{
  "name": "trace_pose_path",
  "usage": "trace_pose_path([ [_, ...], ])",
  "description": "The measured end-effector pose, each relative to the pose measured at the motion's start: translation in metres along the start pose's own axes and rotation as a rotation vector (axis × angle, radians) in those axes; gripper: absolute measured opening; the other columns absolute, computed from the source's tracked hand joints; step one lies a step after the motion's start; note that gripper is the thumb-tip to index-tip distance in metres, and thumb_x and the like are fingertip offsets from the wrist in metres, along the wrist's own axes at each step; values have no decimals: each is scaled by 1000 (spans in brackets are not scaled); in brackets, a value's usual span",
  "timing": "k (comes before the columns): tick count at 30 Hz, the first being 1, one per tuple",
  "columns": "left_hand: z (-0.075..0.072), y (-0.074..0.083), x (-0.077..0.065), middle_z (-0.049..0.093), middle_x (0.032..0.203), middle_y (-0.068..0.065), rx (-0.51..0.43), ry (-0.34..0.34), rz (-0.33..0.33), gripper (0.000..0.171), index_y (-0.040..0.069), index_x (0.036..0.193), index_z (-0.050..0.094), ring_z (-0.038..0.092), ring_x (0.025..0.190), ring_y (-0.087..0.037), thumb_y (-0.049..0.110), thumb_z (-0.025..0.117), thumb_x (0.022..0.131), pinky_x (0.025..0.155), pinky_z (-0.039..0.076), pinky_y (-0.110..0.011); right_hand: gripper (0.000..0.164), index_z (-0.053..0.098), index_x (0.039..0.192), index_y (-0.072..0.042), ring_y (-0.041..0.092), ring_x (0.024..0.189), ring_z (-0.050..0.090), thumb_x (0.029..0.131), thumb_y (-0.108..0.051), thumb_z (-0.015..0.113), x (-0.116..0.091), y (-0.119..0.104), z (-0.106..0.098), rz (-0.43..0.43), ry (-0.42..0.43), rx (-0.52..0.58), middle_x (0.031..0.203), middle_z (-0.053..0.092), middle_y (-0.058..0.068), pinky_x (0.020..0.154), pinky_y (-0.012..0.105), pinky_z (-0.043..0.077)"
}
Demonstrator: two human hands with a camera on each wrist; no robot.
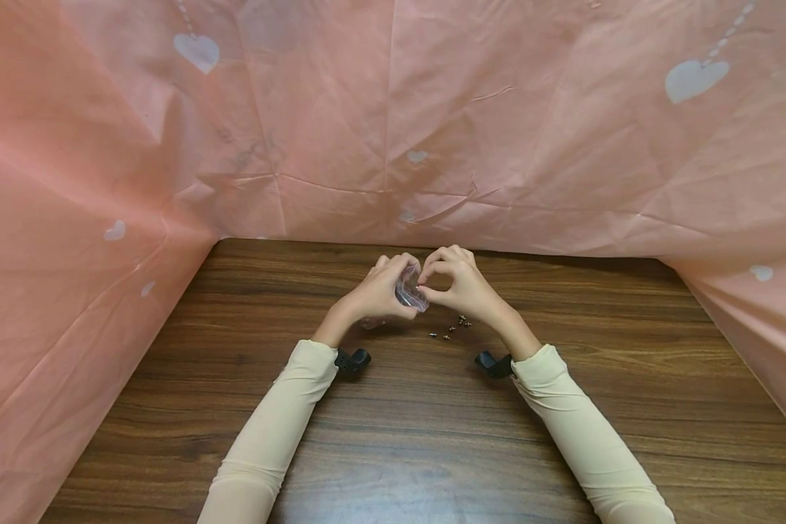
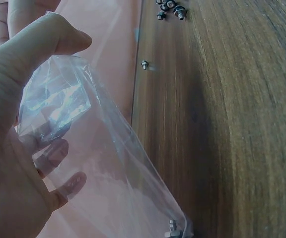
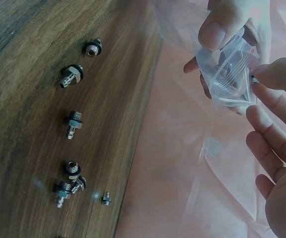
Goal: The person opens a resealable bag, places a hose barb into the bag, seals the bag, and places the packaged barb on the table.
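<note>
My left hand (image 1: 381, 290) holds a clear plastic zip bag (image 1: 409, 291) by its top, thumb on one side and fingers on the other, its mouth spread. At the bag's bottom corner, in the left wrist view, lies a metal fitting (image 2: 173, 229). My right hand (image 1: 460, 285) is at the bag's mouth. Between thumb and index finger it pinches a small metal fitting (image 3: 254, 79), mostly covered by the fingertips. Its other fingers are loosely bent beside the bag.
Several small barbed metal fittings (image 3: 74, 124) with dark rings lie scattered on the wooden table (image 1: 393, 437), below and between the hands. A smaller fitting (image 3: 106, 198) lies apart, close to the table's far edge. Pink cloth (image 1: 340, 131) with pale hearts hangs behind and at both sides.
</note>
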State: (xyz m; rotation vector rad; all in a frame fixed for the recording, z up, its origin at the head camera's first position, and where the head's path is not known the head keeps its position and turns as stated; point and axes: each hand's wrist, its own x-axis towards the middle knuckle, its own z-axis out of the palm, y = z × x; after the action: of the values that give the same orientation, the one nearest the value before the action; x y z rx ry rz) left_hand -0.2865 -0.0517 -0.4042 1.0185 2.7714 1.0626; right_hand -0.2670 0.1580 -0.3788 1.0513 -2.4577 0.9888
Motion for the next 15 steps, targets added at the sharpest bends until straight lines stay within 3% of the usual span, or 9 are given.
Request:
trace_pose_path([
  [15,0,-1,0,54,108,-2,-2,-7,-7,65,18,122,51,40,101,-23,20,88,68,85,33,-35,10,74,87,-10,28,102,51,82,-9,82,0,0,0,4,-2,2,105,66,10,104,54,29],
])
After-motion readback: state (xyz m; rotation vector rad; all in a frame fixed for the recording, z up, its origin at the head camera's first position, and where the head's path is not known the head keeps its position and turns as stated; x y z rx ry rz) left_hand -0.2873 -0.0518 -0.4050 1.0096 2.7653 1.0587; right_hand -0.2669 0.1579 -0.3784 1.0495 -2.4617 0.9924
